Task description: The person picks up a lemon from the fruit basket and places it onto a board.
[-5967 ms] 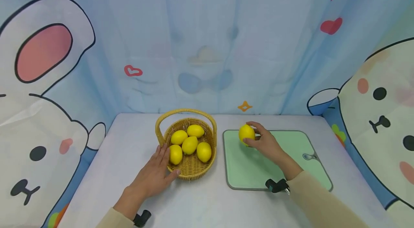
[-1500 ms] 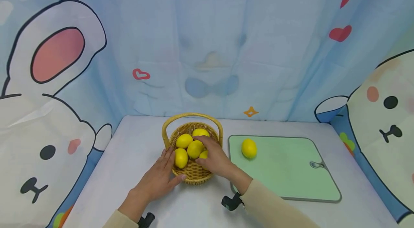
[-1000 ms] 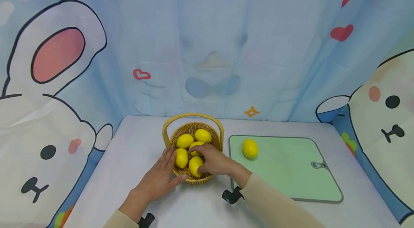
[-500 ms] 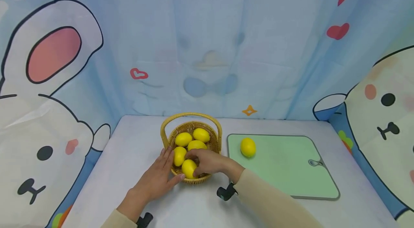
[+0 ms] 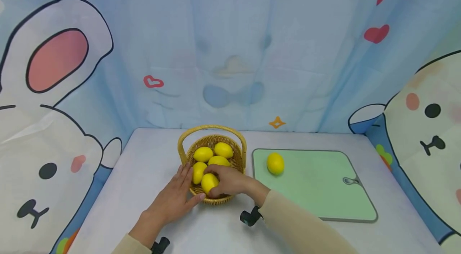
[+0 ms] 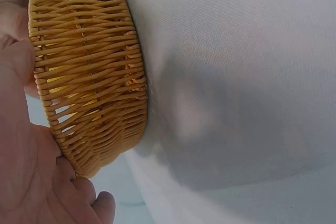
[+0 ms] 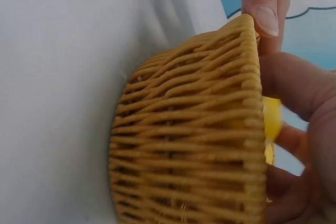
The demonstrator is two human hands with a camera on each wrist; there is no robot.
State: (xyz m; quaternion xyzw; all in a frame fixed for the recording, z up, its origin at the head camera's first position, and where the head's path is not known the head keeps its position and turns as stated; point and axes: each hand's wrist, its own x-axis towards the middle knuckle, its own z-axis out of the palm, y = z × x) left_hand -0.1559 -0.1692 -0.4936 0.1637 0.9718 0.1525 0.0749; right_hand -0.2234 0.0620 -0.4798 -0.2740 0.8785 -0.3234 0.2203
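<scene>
A woven basket with an arched handle stands left of centre, holding several yellow lemons. My right hand reaches in from the right and pinches the front lemon between thumb and fingers. In the right wrist view that lemon shows just past the basket's rim, mostly hidden by the weave. My left hand rests against the basket's left side, fingers stretched along the rim and thumb at the front. From the left wrist, the palm appears close beside the basket wall.
To the right lies a pale green cutting board with a grey edge. A single lemon sits near its back left corner. Behind the white table hangs a blue cartoon-print curtain.
My right hand has set a lemon on the board, then gone into the basket. There it has shifted another lemon from the right side towards the front left. My left hand has stayed at the basket.
</scene>
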